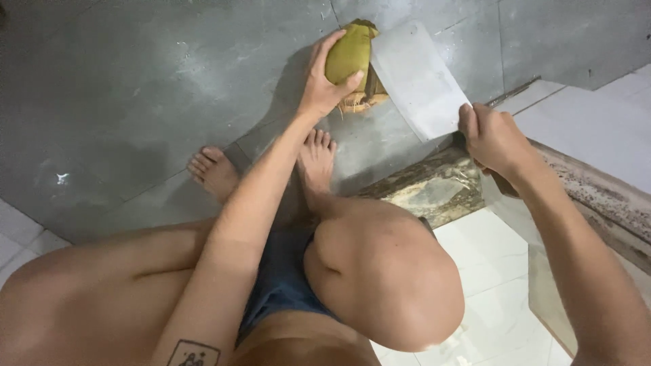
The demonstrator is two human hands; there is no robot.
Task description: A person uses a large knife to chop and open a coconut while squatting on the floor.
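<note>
My left hand (324,78) grips a green coconut (349,54) that rests on the grey concrete floor (135,88), its cut brown husk end facing right. My right hand (491,139) holds the handle of a large cleaver. The wide pale cleaver blade (417,78) lies tilted against the coconut's right side, touching the husk. I squat with bare feet (315,159) just in front of the coconut.
A raised, stained stone step (434,190) runs diagonally at right, with white tiles (488,285) below it and a white tiled surface (583,122) above. My knees fill the lower middle of the view.
</note>
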